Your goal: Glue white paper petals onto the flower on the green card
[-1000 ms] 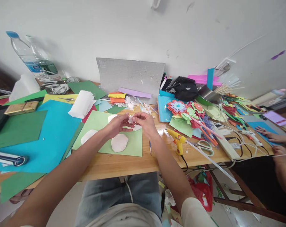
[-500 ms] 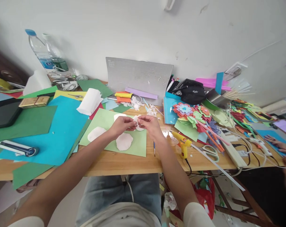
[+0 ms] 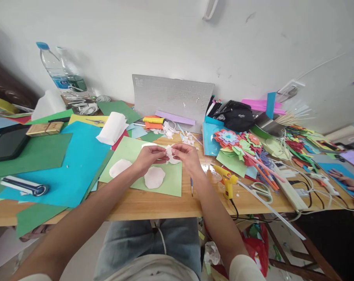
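My left hand (image 3: 150, 157) and my right hand (image 3: 187, 157) meet over a light green sheet (image 3: 173, 183), both pinching a small white paper piece (image 3: 170, 153) by its edges. On the green sheet lie rounded white paper pieces: one (image 3: 120, 168) beside my left forearm, another (image 3: 154, 177) in front of my hands. A third white piece (image 3: 149, 144) shows partly behind my left hand. Fingers cover part of the held piece.
Right of my hands stand a yellow glue gun (image 3: 227, 178), scissors (image 3: 261, 191) and paper flowers (image 3: 228, 138). Left are blue paper (image 3: 77, 156), a stapler (image 3: 24, 185) and a white paper roll (image 3: 112, 128). A grey cutting mat (image 3: 172, 95) leans on the wall. Another person's hand (image 3: 342, 179) rests far right.
The view has shifted slightly, so the scene sits a little lower. Both hands stay together on the white paper piece, their fingers adjusting slightly around it.
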